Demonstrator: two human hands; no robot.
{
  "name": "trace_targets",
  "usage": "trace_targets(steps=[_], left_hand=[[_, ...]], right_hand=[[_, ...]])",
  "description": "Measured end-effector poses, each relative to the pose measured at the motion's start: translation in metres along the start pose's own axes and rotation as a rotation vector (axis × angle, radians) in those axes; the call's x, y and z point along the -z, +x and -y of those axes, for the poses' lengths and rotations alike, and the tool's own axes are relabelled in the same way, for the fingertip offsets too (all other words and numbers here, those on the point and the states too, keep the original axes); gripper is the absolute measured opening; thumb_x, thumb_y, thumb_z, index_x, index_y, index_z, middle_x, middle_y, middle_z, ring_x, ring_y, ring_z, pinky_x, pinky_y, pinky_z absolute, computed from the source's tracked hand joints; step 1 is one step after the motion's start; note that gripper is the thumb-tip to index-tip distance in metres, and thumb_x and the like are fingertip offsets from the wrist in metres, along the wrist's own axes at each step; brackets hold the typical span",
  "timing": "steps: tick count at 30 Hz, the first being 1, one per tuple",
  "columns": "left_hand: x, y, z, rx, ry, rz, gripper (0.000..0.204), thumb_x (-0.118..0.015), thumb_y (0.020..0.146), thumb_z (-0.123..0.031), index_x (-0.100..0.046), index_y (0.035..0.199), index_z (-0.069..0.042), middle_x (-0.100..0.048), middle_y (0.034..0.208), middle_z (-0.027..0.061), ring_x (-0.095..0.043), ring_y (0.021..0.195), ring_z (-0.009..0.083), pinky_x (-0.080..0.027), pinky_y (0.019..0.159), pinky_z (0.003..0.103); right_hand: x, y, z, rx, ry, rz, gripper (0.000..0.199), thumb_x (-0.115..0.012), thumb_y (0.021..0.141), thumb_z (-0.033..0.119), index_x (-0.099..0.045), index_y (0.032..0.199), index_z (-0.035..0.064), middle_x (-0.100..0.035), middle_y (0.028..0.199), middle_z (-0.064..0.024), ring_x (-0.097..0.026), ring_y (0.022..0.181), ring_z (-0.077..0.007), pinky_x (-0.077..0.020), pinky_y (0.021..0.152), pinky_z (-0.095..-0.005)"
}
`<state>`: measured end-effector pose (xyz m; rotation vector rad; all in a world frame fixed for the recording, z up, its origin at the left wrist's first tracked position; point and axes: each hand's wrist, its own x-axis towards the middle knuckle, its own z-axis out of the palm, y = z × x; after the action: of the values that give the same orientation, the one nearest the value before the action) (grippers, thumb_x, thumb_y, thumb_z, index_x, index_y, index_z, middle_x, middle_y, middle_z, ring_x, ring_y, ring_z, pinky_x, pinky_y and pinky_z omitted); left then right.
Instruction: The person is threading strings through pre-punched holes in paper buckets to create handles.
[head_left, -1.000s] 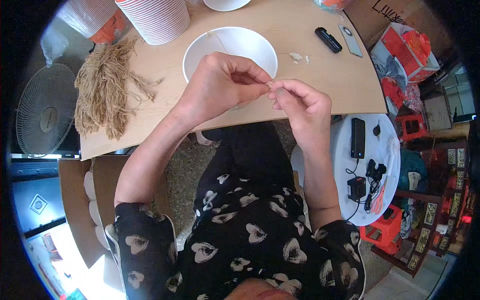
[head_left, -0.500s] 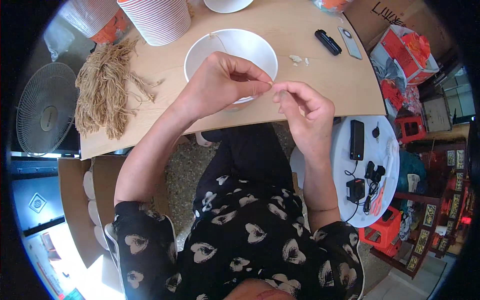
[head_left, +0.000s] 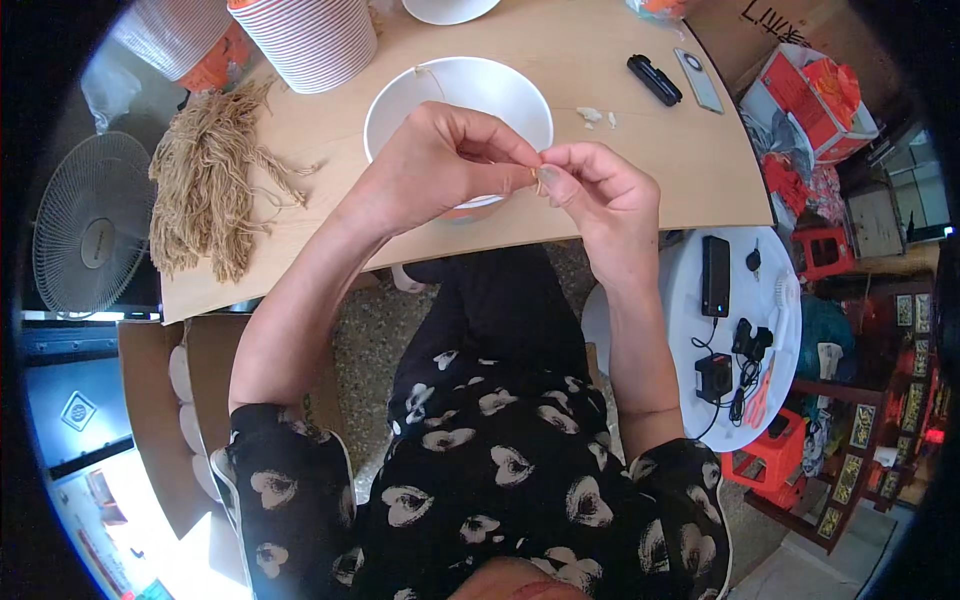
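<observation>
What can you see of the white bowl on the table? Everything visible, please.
The white bowl is round, plain and smooth, like paper or plastic, standing upright near the front edge of the light wooden table. Its inside looks nearly empty; a thin tan strand hangs at its far rim. The left hand and right hand meet above its near side and hide that rim, so contact cannot be told. An orange band shows low on its outer wall.

A bowl [head_left: 430, 95] sits on a table [head_left: 620, 170]. Both hands meet over its near rim, the left hand [head_left: 440, 160] touching the right hand [head_left: 595, 195]. A bundle of fibres [head_left: 205, 185] lies to the left, a stack of cups [head_left: 310, 40] behind it. A stool [head_left: 680, 330] holding a phone [head_left: 716, 275] stands right of the table.
</observation>
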<state>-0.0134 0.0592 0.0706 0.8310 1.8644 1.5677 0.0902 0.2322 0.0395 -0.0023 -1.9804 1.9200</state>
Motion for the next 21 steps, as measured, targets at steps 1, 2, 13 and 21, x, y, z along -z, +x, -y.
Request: trace_targets(steps=[1,2,13,21], left_hand=[[0.000,0.000,0.000,0.000,0.000,0.000,0.013,-0.075,0.087,-0.003,-0.074,0.100,0.001,-0.073,0.086,0.0038,-0.066,0.077,0.0064,-0.054,0.069,0.020],[0.000,-0.001,0.001,-0.031,-0.013,0.005,0.013,-0.075,0.087,-0.003,-0.074,0.100,0.001,-0.073,0.086,0.0035,-0.065,0.076,0.0059,-0.053,0.068,0.020],[-0.003,-0.002,0.008,-0.194,-0.032,0.005,0.003,-0.072,0.086,0.002,-0.071,0.087,-0.001,-0.068,0.075,-0.0008,-0.053,0.060,0.0016,-0.042,0.051,0.019],[-0.002,0.000,0.010,-0.230,-0.007,0.063,0.006,-0.071,0.090,0.000,-0.066,0.086,0.000,-0.068,0.080,0.0016,-0.059,0.069,0.0033,-0.046,0.058,0.018]], right_hand=[[0.000,0.000,0.000,0.001,0.042,0.017,0.013,-0.069,0.092,0.001,-0.068,0.103,-0.0051,-0.069,0.090,-0.0035,-0.063,0.081,-0.0060,-0.0505,0.071,-0.0198],[0.001,0.000,-0.001,0.001,0.084,0.035,0.012,-0.069,0.092,0.000,-0.068,0.103,-0.0050,-0.069,0.090,-0.0035,-0.063,0.081,-0.0061,-0.0509,0.072,-0.0200],[0.006,0.000,-0.004,0.037,0.044,0.099,0.008,-0.067,0.093,0.002,-0.066,0.098,-0.0039,-0.067,0.088,-0.0027,-0.061,0.080,-0.0061,-0.0490,0.072,-0.0203],[0.005,-0.001,-0.006,-0.014,0.055,0.088,0.010,-0.062,0.097,0.006,-0.062,0.100,-0.0034,-0.065,0.085,-0.0025,-0.059,0.076,-0.0063,-0.0483,0.070,-0.0214]])
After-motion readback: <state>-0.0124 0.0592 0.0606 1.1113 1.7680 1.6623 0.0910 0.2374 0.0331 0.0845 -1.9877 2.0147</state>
